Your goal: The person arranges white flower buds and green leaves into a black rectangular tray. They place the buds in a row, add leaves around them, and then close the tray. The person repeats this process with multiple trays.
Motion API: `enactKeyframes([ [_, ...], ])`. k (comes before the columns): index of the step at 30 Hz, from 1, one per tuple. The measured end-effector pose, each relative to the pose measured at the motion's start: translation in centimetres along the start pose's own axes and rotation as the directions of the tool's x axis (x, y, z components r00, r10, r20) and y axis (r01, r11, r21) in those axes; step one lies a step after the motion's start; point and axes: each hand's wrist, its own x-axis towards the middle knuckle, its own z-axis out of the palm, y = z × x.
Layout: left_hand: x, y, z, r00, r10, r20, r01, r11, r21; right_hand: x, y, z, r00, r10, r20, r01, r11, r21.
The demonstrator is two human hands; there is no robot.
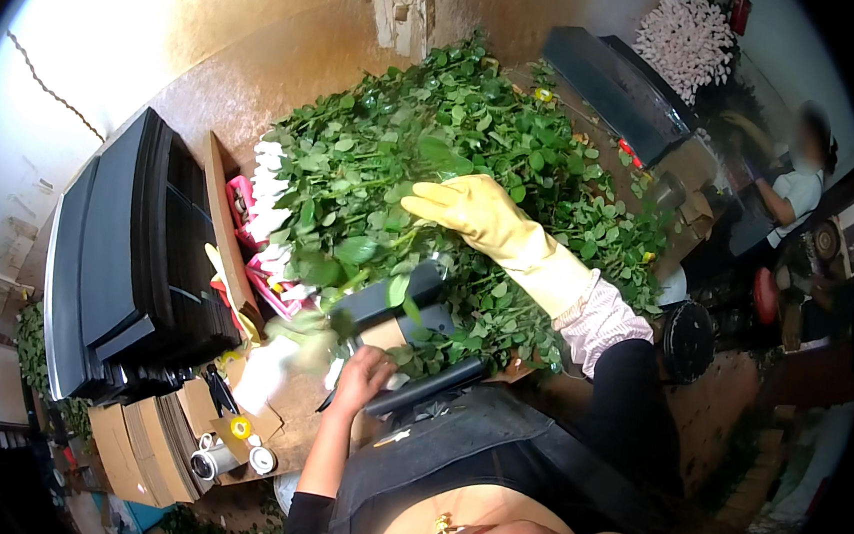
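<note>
My right hand (476, 216) wears a long yellow rubber glove and reaches over a big heap of green leafy stems (387, 133). Its fingers are stretched out, and a leafy stem (355, 283) runs below them toward me. Any contact with that stem is hard to make out. Bare, with fingers curled, my left hand (366, 373) is low beside a dark stand (389, 299) with a brown cardboard piece (381, 337). What those fingers close on is hidden. Just left of it, a pale flower head (302, 346) and a white shape (261, 376) are smeared by motion.
Black folded sheets (123, 243) stand stacked at the left behind a wooden board (220, 200). Pink crates (241, 207) line the heap. Flattened cardboard (147, 446), a mug (211, 461) and tape (240, 427) lie near left. A person (799, 186) works at far right.
</note>
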Motion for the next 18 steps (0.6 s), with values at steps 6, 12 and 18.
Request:
enactKeyframes([
  [6, -0.5, -1.3, 0.8, 0.998, -0.014, -0.056, 0.012, 0.999, -0.030, 1.4, -2.9, 0.5, 0.996, 0.087, -0.002, -0.087, 0.995, 0.057],
  [12, -0.2, -2.1, 1.6, 0.998, -0.058, -0.008, 0.057, 0.995, -0.085, -0.7, -8.0, -2.2, 0.990, -0.039, 0.138, 0.025, 0.994, 0.104],
  [18, -0.5, -2.7, 3.0, 0.972, -0.179, -0.150, 0.102, 0.904, -0.416, -13.9, -4.8, -0.6, 0.841, 0.284, 0.460, -0.372, 0.922, 0.110],
])
